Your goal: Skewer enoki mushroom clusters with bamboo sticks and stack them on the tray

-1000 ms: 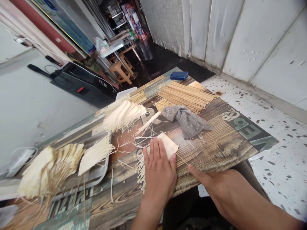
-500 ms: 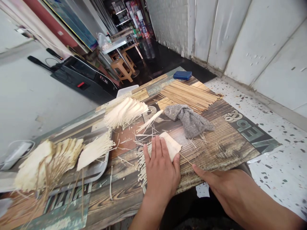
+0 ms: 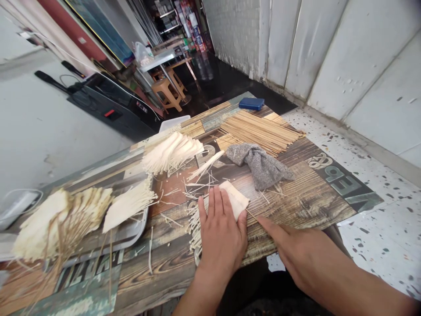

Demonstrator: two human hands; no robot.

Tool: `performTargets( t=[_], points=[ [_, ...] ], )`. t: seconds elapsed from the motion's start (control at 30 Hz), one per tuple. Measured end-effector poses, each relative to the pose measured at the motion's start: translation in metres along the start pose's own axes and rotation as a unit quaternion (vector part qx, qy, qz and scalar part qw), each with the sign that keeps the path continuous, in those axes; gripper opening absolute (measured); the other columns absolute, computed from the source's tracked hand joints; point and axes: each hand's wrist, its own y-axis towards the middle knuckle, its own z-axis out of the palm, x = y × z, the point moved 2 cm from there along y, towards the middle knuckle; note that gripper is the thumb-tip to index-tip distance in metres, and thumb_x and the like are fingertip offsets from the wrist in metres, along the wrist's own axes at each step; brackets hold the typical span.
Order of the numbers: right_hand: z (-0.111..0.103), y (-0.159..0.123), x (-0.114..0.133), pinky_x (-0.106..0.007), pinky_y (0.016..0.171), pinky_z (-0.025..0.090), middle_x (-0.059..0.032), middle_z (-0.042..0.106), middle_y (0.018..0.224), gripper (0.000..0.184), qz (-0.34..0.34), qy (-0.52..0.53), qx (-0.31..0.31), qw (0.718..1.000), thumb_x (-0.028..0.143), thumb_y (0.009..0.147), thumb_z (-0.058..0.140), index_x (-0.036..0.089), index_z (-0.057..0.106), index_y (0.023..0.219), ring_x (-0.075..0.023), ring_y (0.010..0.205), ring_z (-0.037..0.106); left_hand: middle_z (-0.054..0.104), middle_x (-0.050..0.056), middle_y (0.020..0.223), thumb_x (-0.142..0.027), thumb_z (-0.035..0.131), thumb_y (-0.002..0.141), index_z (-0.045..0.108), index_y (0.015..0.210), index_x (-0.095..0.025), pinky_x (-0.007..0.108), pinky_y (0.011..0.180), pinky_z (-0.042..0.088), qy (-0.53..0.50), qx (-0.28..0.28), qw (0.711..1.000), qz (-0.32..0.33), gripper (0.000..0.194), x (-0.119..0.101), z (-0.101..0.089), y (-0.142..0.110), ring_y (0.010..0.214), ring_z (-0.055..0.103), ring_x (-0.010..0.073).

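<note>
Under my left hand (image 3: 222,228) lies a flat, pale bunch of enoki mushrooms (image 3: 237,201), pressed onto the wood-patterned table. The fingers of that hand are stretched out flat over it, and thin stems with small caps stick out on its left side. My right hand (image 3: 296,250) pinches a thin bamboo skewer (image 3: 252,215) whose far end enters the bunch's right edge. How deep the skewer sits is hidden. Just beyond the bunch are loose enoki strands (image 3: 207,166) and a crumpled grey cloth (image 3: 263,166).
A pile of bamboo skewers (image 3: 259,131) lies at the back right, near a blue box (image 3: 251,103). Stacked enoki bunches (image 3: 174,151) sit farther back. On the left, a tray (image 3: 138,237) carries skewered bunches (image 3: 62,219). Stray stems litter the table (image 3: 158,281).
My right hand has moved left and up, nearer the bunch, and less of the skewer shows between them. My left hand stays flat on the bunch.
</note>
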Motion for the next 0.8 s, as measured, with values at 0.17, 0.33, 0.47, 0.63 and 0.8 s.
performTargets(
  t=[0.17,0.33,0.47,0.63,0.8],
  points=[
    [0.011,0.004,-0.001,-0.027,0.043,0.043,-0.0054,0.071,0.07,0.057,-0.057,-0.043,-0.016,0.997,0.005,0.071,0.042,0.007,0.058,0.126,-0.0168,0.048,0.062,0.04,0.027,0.144,-0.039,0.036,0.095,0.037,0.138,0.005,0.057,0.115,0.019,-0.006,-0.004,1.0,0.0,0.061,0.0,0.0,-0.001,0.14,0.031,0.0336],
    [0.006,0.004,-0.006,-0.028,0.043,0.038,-0.0036,0.07,0.067,0.061,-0.063,-0.049,0.025,0.996,0.004,0.069,0.042,0.01,0.058,0.127,-0.0172,0.049,0.062,0.04,0.028,0.144,-0.04,0.038,0.094,0.037,0.138,0.007,0.057,0.114,0.02,-0.005,0.001,1.0,0.005,0.064,0.0,-0.003,-0.001,0.139,0.031,0.0351],
    [0.0,0.006,-0.01,-0.028,0.043,0.033,-0.0015,0.068,0.061,0.06,-0.06,-0.037,0.051,0.996,0.004,0.07,0.041,0.012,0.059,0.127,-0.0158,0.047,0.059,0.039,0.027,0.145,-0.04,0.037,0.094,0.037,0.138,0.006,0.057,0.114,0.021,0.0,0.006,1.0,0.006,0.063,0.0,-0.002,-0.001,0.139,0.031,0.0343],
    [-0.002,0.007,-0.015,-0.029,0.044,0.029,-0.0018,0.069,0.063,0.059,-0.071,-0.018,0.055,0.996,0.006,0.074,0.04,0.014,0.059,0.129,-0.0155,0.047,0.059,0.037,0.027,0.146,-0.038,0.036,0.095,0.04,0.137,0.007,0.058,0.113,0.022,0.012,0.017,1.0,0.001,0.062,-0.001,-0.002,0.0,0.139,0.032,0.035],
    [-0.009,0.013,-0.017,-0.031,0.045,0.025,-0.0021,0.066,0.058,0.061,-0.08,-0.026,0.066,0.994,0.006,0.069,0.043,0.012,0.059,0.127,-0.0162,0.043,0.055,0.036,0.027,0.146,-0.041,0.036,0.095,0.039,0.137,0.007,0.058,0.114,0.021,0.019,0.02,1.0,-0.002,0.064,-0.002,-0.002,0.0,0.14,0.03,0.035]
  ],
)
